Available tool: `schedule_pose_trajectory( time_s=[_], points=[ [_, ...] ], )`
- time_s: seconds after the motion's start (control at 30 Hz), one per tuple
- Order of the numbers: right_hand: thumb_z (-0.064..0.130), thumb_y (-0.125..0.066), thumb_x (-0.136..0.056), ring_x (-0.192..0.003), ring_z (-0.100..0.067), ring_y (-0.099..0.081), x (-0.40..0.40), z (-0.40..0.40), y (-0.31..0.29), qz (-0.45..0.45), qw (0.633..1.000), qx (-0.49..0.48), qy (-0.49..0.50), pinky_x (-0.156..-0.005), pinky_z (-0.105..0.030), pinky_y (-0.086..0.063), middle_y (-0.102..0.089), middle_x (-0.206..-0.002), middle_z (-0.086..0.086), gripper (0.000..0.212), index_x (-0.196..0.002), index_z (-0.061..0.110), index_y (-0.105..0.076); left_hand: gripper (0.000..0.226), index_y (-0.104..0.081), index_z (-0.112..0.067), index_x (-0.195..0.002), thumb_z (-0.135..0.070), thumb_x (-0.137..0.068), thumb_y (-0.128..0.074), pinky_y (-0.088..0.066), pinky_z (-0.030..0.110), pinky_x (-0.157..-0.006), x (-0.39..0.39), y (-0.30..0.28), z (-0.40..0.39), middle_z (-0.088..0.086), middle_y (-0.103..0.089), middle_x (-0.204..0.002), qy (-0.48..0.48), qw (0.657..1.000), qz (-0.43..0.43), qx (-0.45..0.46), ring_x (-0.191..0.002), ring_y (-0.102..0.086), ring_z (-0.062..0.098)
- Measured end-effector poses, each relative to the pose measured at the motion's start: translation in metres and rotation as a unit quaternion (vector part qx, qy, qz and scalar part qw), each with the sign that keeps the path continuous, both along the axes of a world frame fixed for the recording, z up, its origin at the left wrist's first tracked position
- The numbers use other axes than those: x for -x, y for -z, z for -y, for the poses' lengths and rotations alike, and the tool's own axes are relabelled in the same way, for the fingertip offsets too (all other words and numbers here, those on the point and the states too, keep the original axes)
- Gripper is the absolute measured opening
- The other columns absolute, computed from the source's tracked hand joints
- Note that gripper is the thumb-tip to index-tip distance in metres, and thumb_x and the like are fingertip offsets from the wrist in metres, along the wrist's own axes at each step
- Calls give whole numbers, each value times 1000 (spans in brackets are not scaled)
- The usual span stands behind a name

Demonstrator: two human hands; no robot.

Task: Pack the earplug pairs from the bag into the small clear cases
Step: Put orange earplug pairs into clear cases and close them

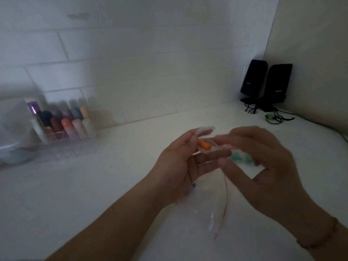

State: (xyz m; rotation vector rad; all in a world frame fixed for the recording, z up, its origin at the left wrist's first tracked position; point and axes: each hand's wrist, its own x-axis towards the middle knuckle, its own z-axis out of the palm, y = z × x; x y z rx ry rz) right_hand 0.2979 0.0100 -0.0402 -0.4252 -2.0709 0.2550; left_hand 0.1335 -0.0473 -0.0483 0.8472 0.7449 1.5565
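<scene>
1. Your left hand point(177, 166) holds a small clear case point(205, 142) above the white counter point(94, 194), thumb and fingers pinching it at its left end
2. The case lid point(204, 129) is flipped up and back, so the case is open
3. An orange earplug point(204, 145) lies in the case's base, near your left thumb
4. Your right hand point(267, 166) is at the case's right end, fingers curled in toward it. It's motion-blurred, so I can't tell whether it's pinching anything
5. Something pale pink sits at the right fingertips just beside the case, too smeared to identify
6. Green earplugs point(240, 158) show just below the case, between your two hands. I can't tell if they're held or lying on the counter
7. The clear bag point(212, 221) lies flat on the counter under your wrists, with a thin red strip point(225, 202) running along it
8. Back left: a clear organiser point(62, 140) full of coloured tubes, against the tiled wall
9. Back right corner: two black speakers point(267, 83) with cables trailing over the counter
10. A thin bracelet point(320, 240) is on your right wrist
</scene>
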Motion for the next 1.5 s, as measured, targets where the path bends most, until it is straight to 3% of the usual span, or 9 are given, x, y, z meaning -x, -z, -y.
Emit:
schedule_pose_trajectory(
  time_s=[0.13, 0.23, 0.37, 0.53, 0.83, 1.03, 1.27, 1.4, 1.5],
  points=[
    [35, -58, -81, -90, -21, -54, -13, -10, -4, -5, 999, 47, 22, -73, -27, -40, -61, -102, 2, 23, -71, 17, -69, 30, -58, -4, -117, -21, -100, -41, -59, 40, -77, 22, -5, -5, 20, -68, -109, -77, 997, 18, -7, -89, -70, 35],
    [44, -61, -76, -123, -11, -41, -19, -17, -2, 133, 987, 89, -13, -99, -29, -33, -55, -123, 24, 24, -56, 33, -68, 23, -60, -7, -115, -17, -101, -44, -59, 40, -75, 40, -6, -10, 17, -69, -102, -149, 988, 48, 8, -79, -70, 31],
    [54, -61, -80, -148, -12, -4, -19, -17, 15, 312, 945, 66, -68, -114, -55, -22, -18, -155, 27, 14, -89, 52, -71, 21, -63, -9, -113, -15, -96, -52, -58, 38, -74, 44, 3, -15, 16, -69, -102, -179, 981, 61, 41, -78, -69, 31],
    [69, -35, -86, -145, -11, 23, -3, -8, 30, 395, 916, 37, -60, -120, -52, -10, 22, -155, 26, 36, -122, 72, -40, 23, -62, -9, -115, -19, -96, -55, -58, 38, -76, 43, 11, -16, 16, -69, -107, -165, 981, 79, 58, -82, -69, 32],
    [40, -59, -89, -142, -38, -28, 32, 15, 45, 308, 951, -34, 19, -103, -61, -36, -28, -157, -6, 43, -128, 50, -43, 37, -60, -8, -116, -26, -83, -60, -57, 36, -71, 41, 16, -18, 16, -68, -110, -164, 976, 124, 73, -81, -70, 30],
    [50, -75, -70, -126, -29, -49, 38, 14, 47, 208, 976, -42, 56, -97, -55, -46, -49, -138, 3, 43, -104, 23, -70, 51, -60, -7, -114, -27, -67, -65, -56, 34, -70, 26, 22, -21, 16, -70, -102, -144, 978, 122, 87, -75, -69, 29],
    [38, -79, -68, -132, -27, -45, 38, 15, 45, 225, 972, -11, 61, -103, -55, -39, -50, -138, 9, 28, -94, 28, -76, 55, -62, -9, -115, -30, -65, -69, -57, 36, -72, 19, 24, -23, 17, -69, -108, -108, 984, 122, 66, -79, -69, 29],
    [51, -66, -73, -142, -16, -25, 27, 11, 33, 216, 970, 110, 19, -114, -49, -26, -43, -146, 12, 56, -124, 28, -63, 43, -65, -10, -108, -26, -69, -73, -58, 39, -77, 22, 22, -21, 16, -70, -112, -101, 985, 127, 63, -87, -70, 31],
    [70, -56, -70, -142, -13, -26, 6, 7, 15, 252, 965, 63, -37, -111, -47, -27, -40, -143, 29, 35, -92, 48, -71, 40, -61, -10, -114, -26, -78, -66, -58, 40, -79, 26, 21, -19, 17, -67, -119, -93, 986, 125, 52, -93, -69, 32]
  ],
)
